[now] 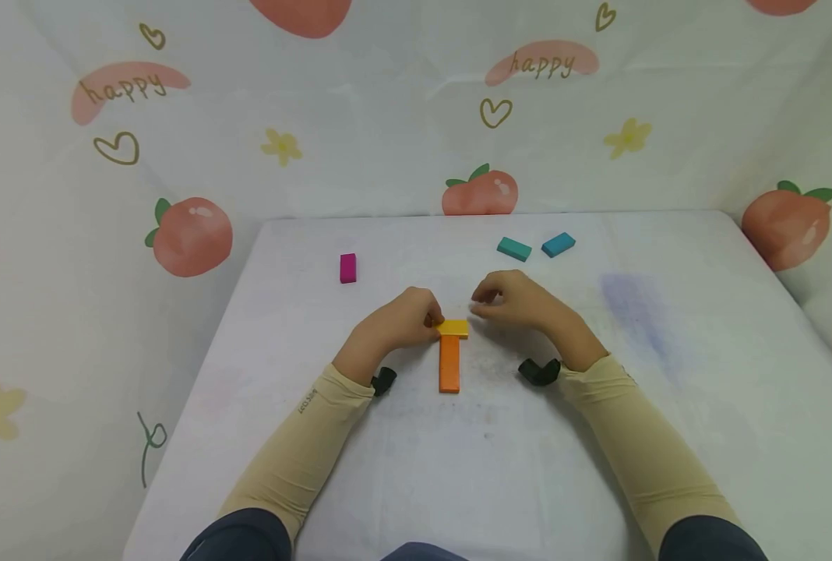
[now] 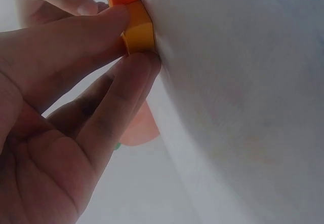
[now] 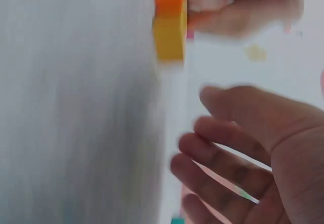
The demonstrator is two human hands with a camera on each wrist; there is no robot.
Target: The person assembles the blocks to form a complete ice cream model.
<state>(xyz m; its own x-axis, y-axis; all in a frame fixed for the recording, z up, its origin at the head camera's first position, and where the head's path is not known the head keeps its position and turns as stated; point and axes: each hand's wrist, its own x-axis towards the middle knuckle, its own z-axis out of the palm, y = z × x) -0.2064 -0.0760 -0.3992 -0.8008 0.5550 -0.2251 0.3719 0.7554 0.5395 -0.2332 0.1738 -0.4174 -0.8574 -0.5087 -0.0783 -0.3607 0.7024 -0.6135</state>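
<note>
Yellow block lies crosswise on the desk, capping the far end of the orange block, whose long axis runs toward the person. Left hand pinches the yellow block's left end between thumb and fingers. Right hand, just right of it, appears loosely open and empty, though its wrist view is blurred.

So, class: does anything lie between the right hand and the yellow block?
Nothing visible does. The right hand hovers just beside the yellow block, with only bare table between them. The left hand pinches the block from its other side.
</note>
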